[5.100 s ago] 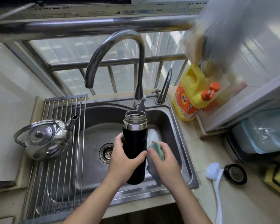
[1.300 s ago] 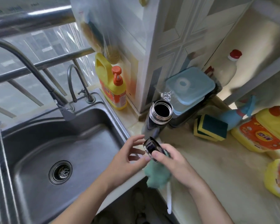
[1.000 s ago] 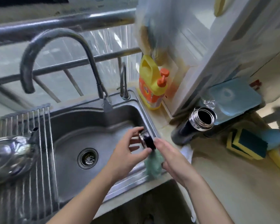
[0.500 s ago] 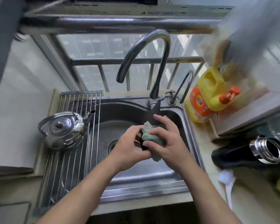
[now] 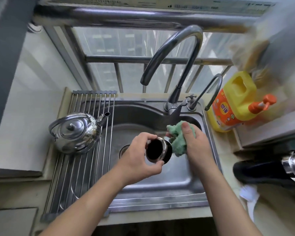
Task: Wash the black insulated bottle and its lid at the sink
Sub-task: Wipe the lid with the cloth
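Note:
Over the steel sink [image 5: 160, 189] my left hand [image 5: 140, 157] grips the black lid [image 5: 157, 149] by its steel rim, its dark hollow turned toward me. My right hand [image 5: 194, 143] holds a green cloth [image 5: 177, 138] bunched against the lid's right side. The black insulated bottle [image 5: 262, 172] stands on the counter at the right edge, open, with its threaded steel neck partly cut off by the frame. No water shows at the tall faucet [image 5: 182, 53] above the basin.
A steel kettle [image 5: 75, 132] sits on the roll-up drying rack [image 5: 78, 167] over the sink's left part. A yellow detergent jug [image 5: 232, 103] with an orange pump stands right of the small second tap [image 5: 209, 89]. A white brush [image 5: 249, 196] lies by the bottle.
The lid went from the counter edge to over the basin. My hands have drawn apart: the cloth, wrapped over the lid half a second ago, now lies at its right side, showing its hollow.

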